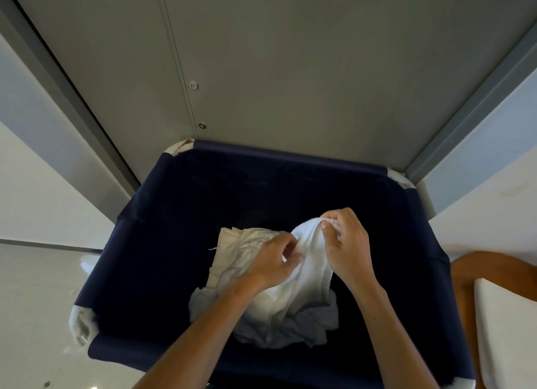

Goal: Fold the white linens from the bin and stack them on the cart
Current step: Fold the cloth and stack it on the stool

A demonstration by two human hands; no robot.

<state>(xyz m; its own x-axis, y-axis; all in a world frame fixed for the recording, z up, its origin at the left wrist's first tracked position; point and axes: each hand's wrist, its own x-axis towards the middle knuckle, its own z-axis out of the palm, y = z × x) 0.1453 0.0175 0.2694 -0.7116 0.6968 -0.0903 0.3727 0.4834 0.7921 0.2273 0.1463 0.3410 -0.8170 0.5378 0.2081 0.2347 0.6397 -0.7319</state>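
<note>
A grey panelled wall stands ahead, glossy pale floor at left.

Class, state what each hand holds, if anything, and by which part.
Both hands pinch one white cloth linen: the right hand at its raised top edge, the left hand on a fold below.

A grey panelled door is seen across the upper middle of the frame, divided by a vertical seam. Two round fittings are set just right of that seam. Dark grey frame strips are placed at either side, flanked by pale walls. A glossy light floor is shown at lower left. At lower right, a brown wooden frame is seen with a white pad against it.
</note>
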